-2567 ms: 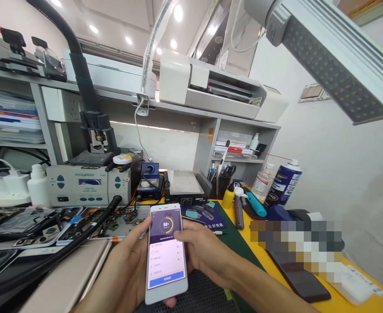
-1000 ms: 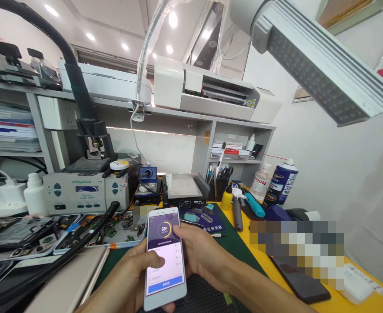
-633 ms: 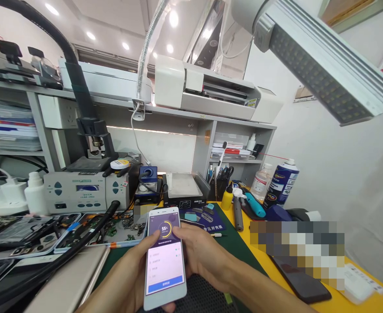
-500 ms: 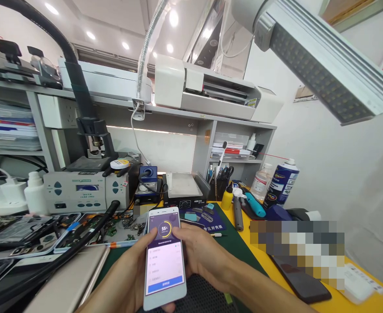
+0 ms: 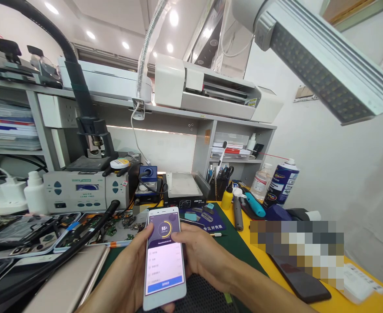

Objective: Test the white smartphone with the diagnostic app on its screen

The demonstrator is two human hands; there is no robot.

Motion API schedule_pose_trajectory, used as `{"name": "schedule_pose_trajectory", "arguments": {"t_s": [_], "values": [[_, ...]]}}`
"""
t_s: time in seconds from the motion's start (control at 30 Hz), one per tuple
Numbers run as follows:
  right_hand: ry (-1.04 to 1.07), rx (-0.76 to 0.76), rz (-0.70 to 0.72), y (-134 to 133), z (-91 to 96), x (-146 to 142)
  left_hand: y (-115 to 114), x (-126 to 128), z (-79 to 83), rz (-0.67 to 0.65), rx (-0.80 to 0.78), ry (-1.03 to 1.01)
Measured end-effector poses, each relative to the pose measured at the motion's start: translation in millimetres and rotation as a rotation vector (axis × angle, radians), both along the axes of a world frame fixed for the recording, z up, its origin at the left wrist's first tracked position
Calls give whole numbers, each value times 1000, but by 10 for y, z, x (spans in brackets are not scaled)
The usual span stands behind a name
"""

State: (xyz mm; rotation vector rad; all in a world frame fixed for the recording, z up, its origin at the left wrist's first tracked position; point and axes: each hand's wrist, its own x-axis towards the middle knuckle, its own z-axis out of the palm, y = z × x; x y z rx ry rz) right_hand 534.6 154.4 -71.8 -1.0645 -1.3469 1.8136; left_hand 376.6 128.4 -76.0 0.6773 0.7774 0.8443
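A white smartphone (image 5: 165,265) is held upright between both hands, its screen facing me. A purple band with a yellow ring and the number 55 fills the top of the screen; a white list and a blue button lie below. My left hand (image 5: 134,256) grips the phone's left edge, thumb near the upper left of the screen. On the other side, my right hand (image 5: 199,250) is closed round the right edge, its thumb over the screen beside the ring. The fingers behind the phone are mostly hidden.
Trays of circuit boards (image 5: 113,230) and a black hose (image 5: 80,248) lie left, before a grey soldering station (image 5: 87,191). A heating plate (image 5: 183,187) stands behind the green mat (image 5: 243,256). Rightward are a spray can (image 5: 281,184) and a dark phone (image 5: 300,278). A lamp (image 5: 328,65) hangs above.
The list on the phone's screen shows different rows. My left thumb has shifted slightly left and up, and my right thumb has moved a little lower. The phone stays in place.
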Motion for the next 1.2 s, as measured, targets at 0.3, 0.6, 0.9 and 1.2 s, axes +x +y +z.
{"name": "schedule_pose_trajectory", "arguments": {"t_s": [0.3,0.6,0.9,1.2], "values": [[4,16,11,11,-6,-6,-25,-1,32,-2,13,2],[-21,26,4,-2,-2,0,-3,-7,-40,2,52,24],[-27,40,7,-30,26,5,3,-21,-59,10,39,-9],[-30,34,1,-15,3,2,-16,-10,-7,6,42,-9]]}}
